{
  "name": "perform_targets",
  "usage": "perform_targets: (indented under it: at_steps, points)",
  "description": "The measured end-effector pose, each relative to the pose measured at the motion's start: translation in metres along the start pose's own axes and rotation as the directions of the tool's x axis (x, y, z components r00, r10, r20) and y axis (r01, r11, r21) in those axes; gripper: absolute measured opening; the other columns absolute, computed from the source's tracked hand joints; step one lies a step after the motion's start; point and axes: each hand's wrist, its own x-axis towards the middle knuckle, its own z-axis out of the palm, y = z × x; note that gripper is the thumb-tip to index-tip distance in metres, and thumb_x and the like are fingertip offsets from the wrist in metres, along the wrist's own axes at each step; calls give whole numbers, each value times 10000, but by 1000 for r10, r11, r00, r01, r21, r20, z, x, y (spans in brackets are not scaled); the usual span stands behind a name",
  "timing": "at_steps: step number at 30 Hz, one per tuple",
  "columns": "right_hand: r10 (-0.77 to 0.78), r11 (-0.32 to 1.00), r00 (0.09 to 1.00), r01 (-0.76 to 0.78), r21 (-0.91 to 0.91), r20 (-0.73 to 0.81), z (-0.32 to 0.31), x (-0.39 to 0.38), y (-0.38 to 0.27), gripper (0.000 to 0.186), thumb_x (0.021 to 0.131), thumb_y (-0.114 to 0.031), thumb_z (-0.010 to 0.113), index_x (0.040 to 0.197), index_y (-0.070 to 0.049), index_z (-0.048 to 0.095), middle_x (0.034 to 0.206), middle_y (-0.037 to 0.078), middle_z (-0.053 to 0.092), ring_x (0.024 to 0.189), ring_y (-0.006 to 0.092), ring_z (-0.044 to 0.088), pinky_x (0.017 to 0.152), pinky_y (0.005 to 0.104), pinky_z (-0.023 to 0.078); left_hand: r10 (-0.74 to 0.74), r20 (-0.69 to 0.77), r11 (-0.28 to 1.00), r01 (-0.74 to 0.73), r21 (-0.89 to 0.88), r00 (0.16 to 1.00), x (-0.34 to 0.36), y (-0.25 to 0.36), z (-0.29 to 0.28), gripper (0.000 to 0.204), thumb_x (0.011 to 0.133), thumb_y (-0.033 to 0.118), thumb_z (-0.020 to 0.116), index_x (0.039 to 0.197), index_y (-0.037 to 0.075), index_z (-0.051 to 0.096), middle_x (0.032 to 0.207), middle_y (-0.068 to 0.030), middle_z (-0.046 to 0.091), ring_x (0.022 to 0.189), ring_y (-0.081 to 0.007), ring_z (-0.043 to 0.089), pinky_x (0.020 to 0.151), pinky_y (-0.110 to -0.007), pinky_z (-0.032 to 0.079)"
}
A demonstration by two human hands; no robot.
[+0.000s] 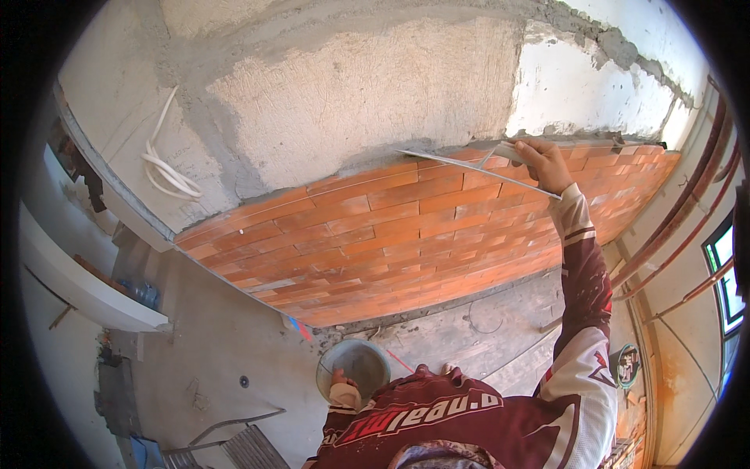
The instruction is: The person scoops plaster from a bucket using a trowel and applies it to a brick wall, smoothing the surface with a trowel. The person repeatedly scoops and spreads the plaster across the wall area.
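Observation:
My right hand [545, 162] is closed around the handle of a long-bladed plastering trowel [445, 159], raised with my arm stretched forward. The thin blade slants across the top of the orange brickwork [383, 227]. Its far-left tip lies by the mortar joint [375, 160] where bricks meet the rough plastered wall [367, 94]; I cannot tell whether it touches. Low at my left, my left hand [344, 387] is closed on the near rim of a round grey bucket [376, 367]. How much the bucket holds is unclear.
A coil of white cable [172, 178] hangs from the wall at left. Reddish pipes [695, 211] run along the right side, near a window [723, 273]. A basket-like container [627, 366] stands at lower right. Ridged metal panels [254, 449] lie on the concrete floor [203, 352] at lower left.

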Motion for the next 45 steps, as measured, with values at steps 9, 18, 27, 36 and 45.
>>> perform_targets:
  at_steps: [9, 18, 27, 36, 45]
  points:
    - [17, 996, 991, -5, -85, 134, -29, 47, -18, 344, 863, -273, 466, 1002, 0, 622, 643, 13, 571, 458, 59, 387, 394, 214, 302, -78, -17, 997, 78, -14, 997, 22, -2, -8, 368, 768, 373, 507, 544, 130, 343, 431, -62, 380, 352, -228, 378, 380, -357, 348]
    - [113, 991, 962, -90, -101, 247, -30, 63, -58, 323, 860, -267, 459, 1007, -34, 626, 725, 38, 581, 668, 132, 526, 566, 267, 443, -39, -7, 999, 39, 27, 999, 5, 2, -8, 365, 767, 372, 511, 552, 130, 343, 429, -55, 370, 350, -222, 376, 372, -351, 345]
    - [-137, 923, 967, 202, -326, 214, -18, 28, -70, 341, 881, -257, 447, 1031, 11, 595, 650, 6, 543, 505, 33, 443, 428, 156, 337, -5, 15, 998, 4, 62, 1000, -18, 14, -11, 361, 766, 372, 516, 560, 130, 343, 426, -49, 360, 348, -216, 375, 364, -344, 342]
    - [-186, 894, 924, 18, -447, -333, 13, -70, -81, 311, 852, -205, 506, 1025, 37, 594, 797, 78, 620, 716, 118, 538, 662, 271, 436, -40, 54, 989, 32, 145, 998, 49, 16, -31, 403, 780, 453, 385, 893, 87, 511, 539, -193, 537, 441, -303, 456, 466, -425, 394]
    - [-414, 483, 841, -122, -867, -349, 84, -80, -93, 212, 835, -269, 495, 973, -158, 611, 749, 151, 592, 674, 344, 583, 588, 424, 455, -159, 153, 928, 95, 359, 975, 92, 51, -29, 436, 792, 449, 361, 720, 39, 491, 581, -198, 551, 486, -364, 471, 556, -480, 396]
